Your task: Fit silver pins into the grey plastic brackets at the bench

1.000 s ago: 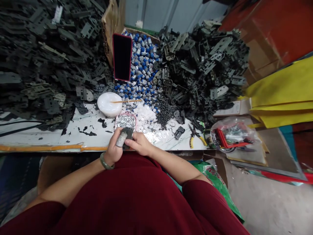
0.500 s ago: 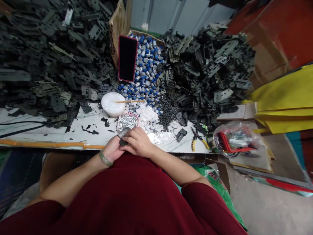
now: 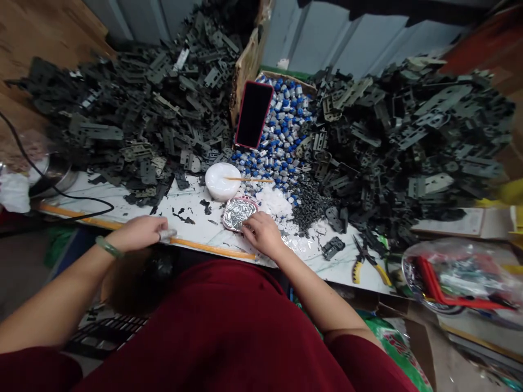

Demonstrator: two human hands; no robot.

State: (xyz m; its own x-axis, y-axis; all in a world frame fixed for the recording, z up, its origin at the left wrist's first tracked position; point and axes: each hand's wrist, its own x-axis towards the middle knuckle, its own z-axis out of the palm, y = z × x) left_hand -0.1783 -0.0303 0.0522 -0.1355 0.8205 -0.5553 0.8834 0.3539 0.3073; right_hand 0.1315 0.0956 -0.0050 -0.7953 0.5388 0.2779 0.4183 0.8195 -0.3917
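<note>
My left hand (image 3: 143,231) is over the front edge of the table at the left, fingers loosely bent. At its fingertips is a small greyish blurred patch (image 3: 166,234); whether it is a held piece or a finger wrap I cannot make out. Just below, a dark blurred shape (image 3: 160,265) shows over the space under the table. My right hand (image 3: 263,234) reaches to the right front rim of a small pink-edged tray (image 3: 225,224) filled with small shiny metal pieces (image 3: 238,210). Its fingers are curled down, and their tips are partly hidden.
A white bowl (image 3: 220,188) with a thin stick (image 3: 253,179) stands behind the tray. Dark metal bracket piles (image 3: 183,120) flank blue-and-white cylinders (image 3: 281,120) and a phone (image 3: 254,115). White pieces (image 3: 275,202), small black parts (image 3: 311,204) and yellow-handled pliers (image 3: 370,261) lie rightward.
My hands have parted. The left went left to the table edge, and the dark metal part is no longer between them. The right moved to the metal-piece tray. The view has shifted left.
</note>
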